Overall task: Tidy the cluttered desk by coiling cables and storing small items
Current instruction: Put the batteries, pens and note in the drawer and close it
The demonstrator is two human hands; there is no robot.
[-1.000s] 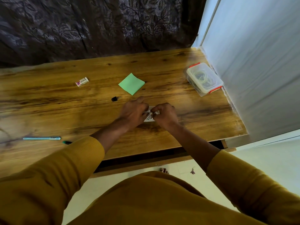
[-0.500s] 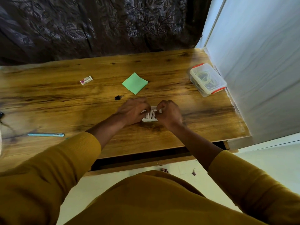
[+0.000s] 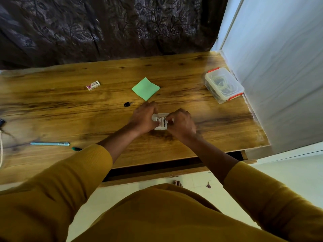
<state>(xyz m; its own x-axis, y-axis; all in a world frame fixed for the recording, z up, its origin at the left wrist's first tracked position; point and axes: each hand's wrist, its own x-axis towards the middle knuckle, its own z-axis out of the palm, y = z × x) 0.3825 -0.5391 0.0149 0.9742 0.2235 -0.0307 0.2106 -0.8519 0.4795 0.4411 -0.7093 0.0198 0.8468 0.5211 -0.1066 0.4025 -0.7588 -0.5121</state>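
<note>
A small white case holding several white batteries (image 3: 161, 121) lies on the wooden desk (image 3: 70, 112) near its front middle. My left hand (image 3: 142, 118) holds the case's left side with curled fingers. My right hand (image 3: 180, 125) pinches a battery at the case's right side. Both hands hide much of the case. A clear plastic box with red clips (image 3: 223, 84), its lid on and coiled cables inside, stands at the desk's right end by the wall.
A green sticky note pad (image 3: 145, 88) and a small black key (image 3: 127, 104) lie just beyond my hands. An eraser (image 3: 93, 85) lies farther left. A teal pen (image 3: 49, 143) and a green cap (image 3: 76, 148) lie front left. White wall on the right, dark curtain behind.
My hands have stayed on the battery case, shifting a little; the row of batteries shows more plainly between them now. The camera has tilted slightly.
</note>
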